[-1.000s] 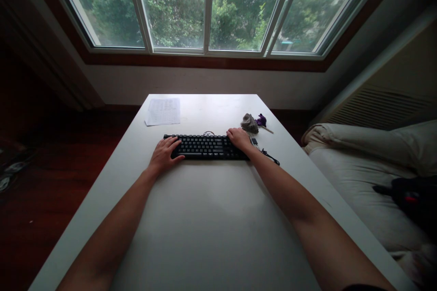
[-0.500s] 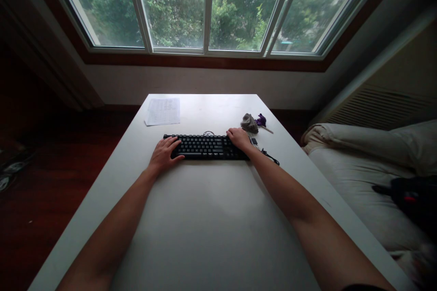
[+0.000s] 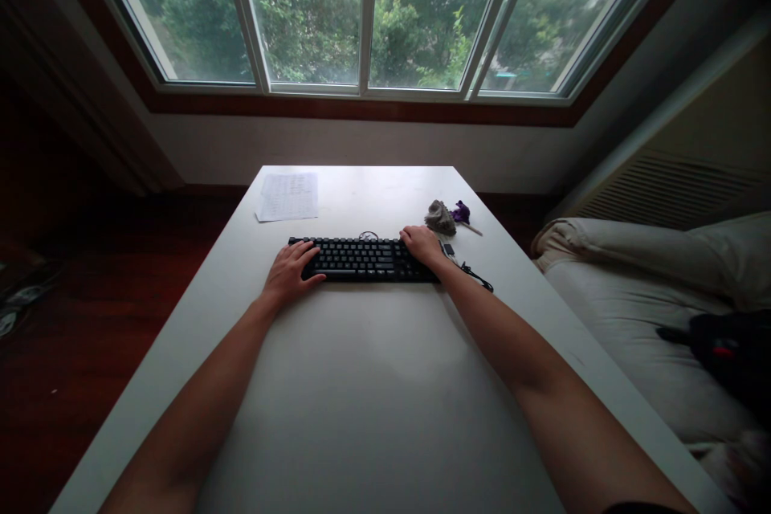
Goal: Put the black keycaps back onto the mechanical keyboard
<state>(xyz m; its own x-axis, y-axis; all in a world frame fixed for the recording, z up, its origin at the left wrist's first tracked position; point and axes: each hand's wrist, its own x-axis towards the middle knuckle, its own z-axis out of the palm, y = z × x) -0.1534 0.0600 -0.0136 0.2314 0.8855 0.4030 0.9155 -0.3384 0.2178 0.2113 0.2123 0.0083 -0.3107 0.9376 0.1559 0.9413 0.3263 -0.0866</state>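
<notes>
A black computer keyboard lies across the white table, its long side facing me. My left hand rests on its left end, open, with the fingers stretched over the keys and the thumb spread near the front edge. Over the right end sits my right hand, its fingers curled at the keyboard's back edge; its thumb is hidden. Behind the keyboard a thin cable loop shows. A dark cable lies to the right of my right wrist, beside a small dark piece.
Printed paper sheets lie at the table's far left. A crumpled grey cloth and a purple flower-like item with a pale stick lie beyond my right hand. A cushioned seat stands on the right, with a black item on it.
</notes>
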